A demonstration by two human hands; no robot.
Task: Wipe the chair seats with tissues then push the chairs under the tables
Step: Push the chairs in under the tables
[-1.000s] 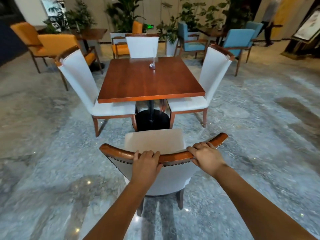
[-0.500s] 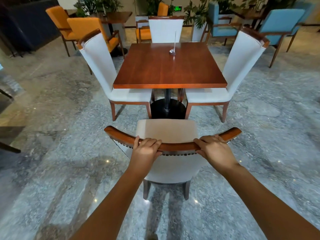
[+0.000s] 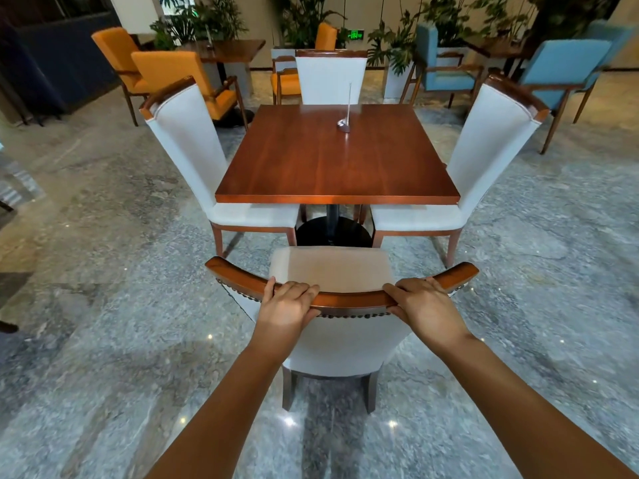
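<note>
Left grip [image 3: 289, 307] and right grip [image 3: 423, 305], both curling over the top rail of the near chair [image 3: 330, 271] at lower centre: pushing evenly is advised, keeping its seat squared to the counter [image 3: 337, 157] edge just beyond, between the two side chairs.

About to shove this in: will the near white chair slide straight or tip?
Likely slides easily: the marble floor looks polished. Both hands, left hand and right hand, grip the high top rail, so it may rock forward. The chair looks rigid.
</note>
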